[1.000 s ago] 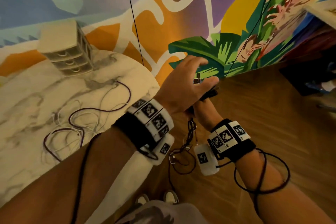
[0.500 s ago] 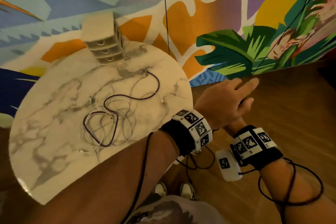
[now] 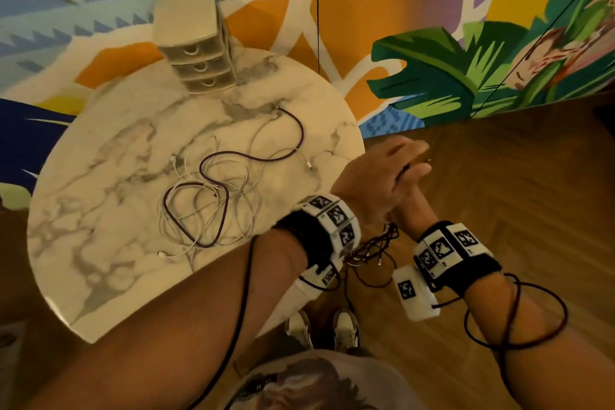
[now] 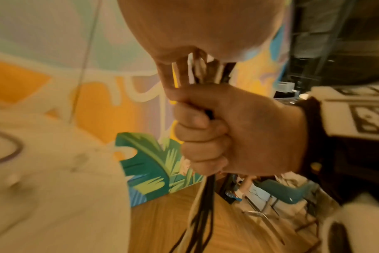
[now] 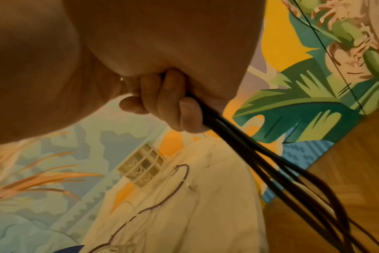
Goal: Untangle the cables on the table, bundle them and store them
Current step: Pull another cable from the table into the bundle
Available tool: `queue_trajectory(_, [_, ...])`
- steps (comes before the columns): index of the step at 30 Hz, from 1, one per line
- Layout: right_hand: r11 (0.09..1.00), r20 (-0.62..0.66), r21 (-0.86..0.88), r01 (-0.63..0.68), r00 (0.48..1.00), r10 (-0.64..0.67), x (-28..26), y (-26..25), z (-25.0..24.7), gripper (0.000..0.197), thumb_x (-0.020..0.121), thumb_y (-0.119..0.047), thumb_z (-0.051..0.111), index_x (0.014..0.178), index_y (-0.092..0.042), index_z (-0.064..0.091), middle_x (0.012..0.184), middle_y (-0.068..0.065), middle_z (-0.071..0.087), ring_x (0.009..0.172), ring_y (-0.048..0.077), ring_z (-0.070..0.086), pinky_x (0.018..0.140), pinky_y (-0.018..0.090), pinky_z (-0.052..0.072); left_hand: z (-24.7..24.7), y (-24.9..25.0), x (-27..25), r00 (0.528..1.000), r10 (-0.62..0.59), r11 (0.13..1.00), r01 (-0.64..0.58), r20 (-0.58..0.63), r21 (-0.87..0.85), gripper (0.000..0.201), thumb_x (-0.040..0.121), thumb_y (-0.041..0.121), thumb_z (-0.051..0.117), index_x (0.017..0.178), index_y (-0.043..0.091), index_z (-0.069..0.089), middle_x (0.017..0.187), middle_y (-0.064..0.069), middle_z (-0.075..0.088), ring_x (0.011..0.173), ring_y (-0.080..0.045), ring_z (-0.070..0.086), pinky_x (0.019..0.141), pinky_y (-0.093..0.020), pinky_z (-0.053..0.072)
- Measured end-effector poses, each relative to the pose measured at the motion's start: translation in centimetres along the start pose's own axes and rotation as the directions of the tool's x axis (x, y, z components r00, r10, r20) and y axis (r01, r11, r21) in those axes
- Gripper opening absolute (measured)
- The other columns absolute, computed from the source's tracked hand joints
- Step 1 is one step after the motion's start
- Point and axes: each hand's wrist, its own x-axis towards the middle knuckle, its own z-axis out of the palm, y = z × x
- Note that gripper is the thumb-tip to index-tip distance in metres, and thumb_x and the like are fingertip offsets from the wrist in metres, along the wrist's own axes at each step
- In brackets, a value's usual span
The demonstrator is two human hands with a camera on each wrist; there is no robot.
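Observation:
Just off the table's right edge, my right hand (image 3: 411, 200) grips a bundle of black cables (image 5: 260, 162) in a fist (image 4: 216, 130). My left hand (image 3: 379, 176) lies over it, its fingers (image 4: 180, 71) pinching the cable ends sticking out of the fist's top. The bundle's loops (image 3: 372, 245) hang below both wrists. On the round marble table (image 3: 100, 210) lies a tangle of thin white cables (image 3: 239, 223) with a dark purple cable (image 3: 229, 156) looped through it.
A small beige three-drawer organiser (image 3: 196, 53) stands at the table's far edge against the painted wall. Wooden floor (image 3: 499, 176) lies to the right, and my shoes (image 3: 344, 326) show below. Sensor wires loop around my right forearm (image 3: 519, 319).
The view has swung left, so the whole table and tangle now show. My left hand has come down over the right fist, and both hands sit nearer the table's edge.

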Motion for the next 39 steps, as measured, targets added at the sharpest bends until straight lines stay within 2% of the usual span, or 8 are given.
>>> queue_trajectory(3, [0.99, -0.066, 0.144, 0.008, 0.998, 0.002, 1.2, 0.9, 0.2, 0.048, 0.098, -0.032, 0.045, 0.051, -0.022, 0.045, 0.048, -0.003, 0.04, 0.042, 0.013, 0.033, 0.047, 0.028, 0.029, -1.2, -5.7, -0.2, 0.965, -0.262, 0.962, 0.262, 0.011, -0.069, 0.031, 0.098, 0.025, 0.042, 0.121, 0.008, 0.054, 0.117, -0.012, 0.054, 0.106, -0.026, 0.055, 0.086, -0.034, 0.045])
queue_trajectory(6, [0.994, -0.062, 0.086, -0.066, 0.996, 0.072, 1.7, 2.0, -0.1, 0.056, 0.098, -0.039, 0.044, 0.044, -0.02, 0.046, 0.048, 0.003, 0.04, 0.042, 0.017, 0.035, 0.049, 0.028, 0.029, -2.8, -12.4, -0.9, 0.827, -0.529, 0.837, 0.472, 0.19, 0.276, 0.028, 0.093, 0.013, 0.044, 0.12, 0.012, 0.053, 0.119, -0.014, 0.049, 0.108, -0.033, 0.051, 0.091, -0.041, 0.043])
queue_trajectory(8, [0.996, -0.057, 0.037, -0.078, 0.995, 0.08, 1.8, 2.5, -0.3, 0.059, 0.098, -0.04, 0.042, 0.042, -0.02, 0.047, 0.046, 0.003, 0.042, 0.041, 0.017, 0.037, 0.049, 0.028, 0.03, -3.7, -15.5, -1.7, 0.706, -0.621, 0.737, 0.379, 0.339, 0.56, 0.038, 0.092, 0.011, 0.043, 0.129, 0.018, 0.046, 0.128, -0.011, 0.041, 0.113, -0.034, 0.046, 0.093, -0.045, 0.042])
queue_trajectory(11, [0.997, -0.073, 0.025, -0.076, 0.994, 0.078, 1.8, 3.0, -0.8, 0.059, 0.098, -0.039, 0.042, 0.043, -0.02, 0.048, 0.044, -0.001, 0.046, 0.039, 0.012, 0.039, 0.05, 0.026, 0.031, -4.1, -18.0, -2.1, 0.659, -0.606, 0.732, 0.244, 0.445, 0.636, 0.051, 0.09, 0.007, 0.045, 0.138, 0.021, 0.037, 0.134, -0.011, 0.035, 0.109, -0.035, 0.052, 0.085, -0.041, 0.046])
queue_trajectory(20, [0.99, -0.082, -0.028, -0.136, 0.988, 0.134, 1.7, 4.2, -1.0, 0.062, 0.097, -0.048, 0.041, 0.044, -0.018, 0.054, 0.042, -0.005, 0.043, 0.038, 0.008, 0.036, 0.051, 0.025, 0.026, 0.5, -17.8, -1.5, 0.791, -0.311, 0.756, -0.129, 0.527, 0.641, 0.025, 0.092, 0.016, 0.046, 0.115, 0.011, 0.054, 0.123, -0.013, 0.045, 0.112, -0.033, 0.046, 0.084, -0.042, 0.043])
queue_trajectory(25, [0.993, -0.102, 0.064, -0.099, 0.989, 0.105, 2.2, 3.5, 0.1, 0.043, 0.101, -0.038, 0.037, 0.079, -0.02, 0.07, 0.048, -0.005, 0.047, 0.041, 0.005, 0.037, 0.046, 0.019, 0.031, 1.7, -12.9, -1.6, 0.981, -0.106, 0.97, 0.066, 0.162, 0.235, 0.023, 0.088, 0.029, 0.057, 0.092, 0.009, 0.067, 0.092, -0.012, 0.053, 0.086, -0.028, 0.053, 0.065, -0.034, 0.047])
queue_trajectory(32, [0.989, 0.016, 0.144, 0.018, 1.0, -0.02, 3.7, -0.9, 3.5, 0.04, 0.091, -0.035, 0.045, 0.066, -0.006, 0.055, 0.069, 0.027, 0.047, 0.049, 0.017, 0.035, 0.048, 0.027, 0.026, -3.2, -7.4, -1.0, 0.975, -0.217, 0.97, 0.211, -0.04, -0.118, 0.024, 0.094, 0.027, 0.052, 0.097, 0.009, 0.068, 0.085, 0.004, 0.051, 0.077, -0.013, 0.052, 0.068, -0.025, 0.041])
queue_trajectory(39, [0.985, 0.097, 0.164, 0.058, 0.993, -0.074, 4.9, -2.8, 5.0, 0.031, 0.1, -0.012, 0.043, 0.069, -0.012, 0.05, 0.061, 0.004, 0.049, 0.045, 0.003, 0.041, 0.047, 0.015, 0.033, -6.5, -7.1, -1.7, 0.967, -0.245, 0.968, 0.241, -0.067, -0.071, 0.02, 0.093, 0.021, 0.053, 0.094, 0.01, 0.069, 0.079, 0.005, 0.047, 0.077, -0.013, 0.049, 0.068, -0.022, 0.034])
